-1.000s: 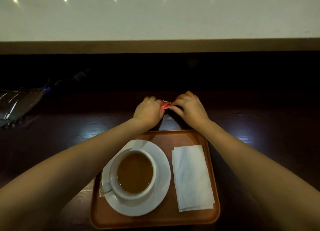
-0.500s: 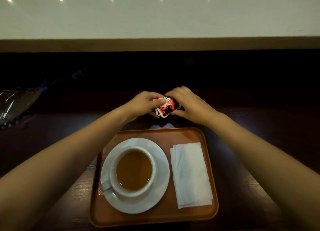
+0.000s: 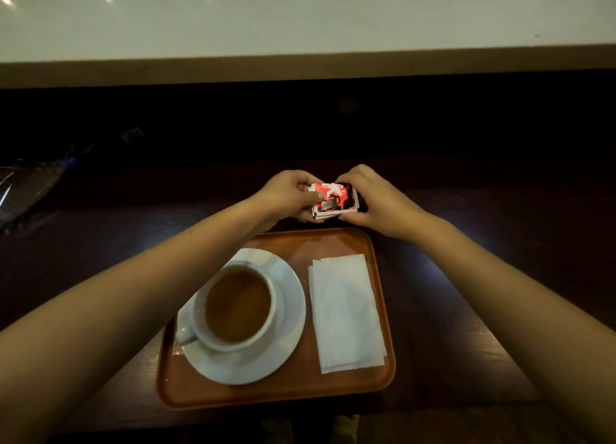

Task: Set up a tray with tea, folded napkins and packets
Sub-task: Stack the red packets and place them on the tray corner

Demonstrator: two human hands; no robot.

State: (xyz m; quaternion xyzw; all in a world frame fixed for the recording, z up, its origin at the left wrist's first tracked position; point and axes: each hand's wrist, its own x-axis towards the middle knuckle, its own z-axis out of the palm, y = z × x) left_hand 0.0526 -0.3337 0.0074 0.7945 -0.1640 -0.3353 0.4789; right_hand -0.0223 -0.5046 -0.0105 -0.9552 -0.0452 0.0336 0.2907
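Both hands are above the dark wooden table (image 3: 500, 243), just past the far edge of the tray (image 3: 266, 390). Between them they hold a small stack of packets (image 3: 334, 199). The left hand (image 3: 289, 195) grasps the stack from its left side, with the thumb pressed on the top packet and the other fingers curled under it. The right hand (image 3: 376, 200) grasps the right side, with the fingers bent around the far edge and the thumb below. The top packet is red and black with a white border (it has a picture like a cup on it). How many packets are in the stack, I cannot tell; only some white edges show under the top one.

The packets are in the air, not on the tray. The tray is orange-brown and lies on the table near the person. On its left part a white saucer (image 3: 286, 337) stands, and on the saucer there is a white cup (image 3: 200, 323) full of brown tea (image 3: 237, 305). The handle of the cup points to the near left. On the right part of the tray lie the folded white napkins (image 3: 346, 313), in a flat pile, just beside the saucer but not touching it.

At the far left of the table a crumpled clear plastic bag (image 3: 23, 190) lies, well apart from the tray.
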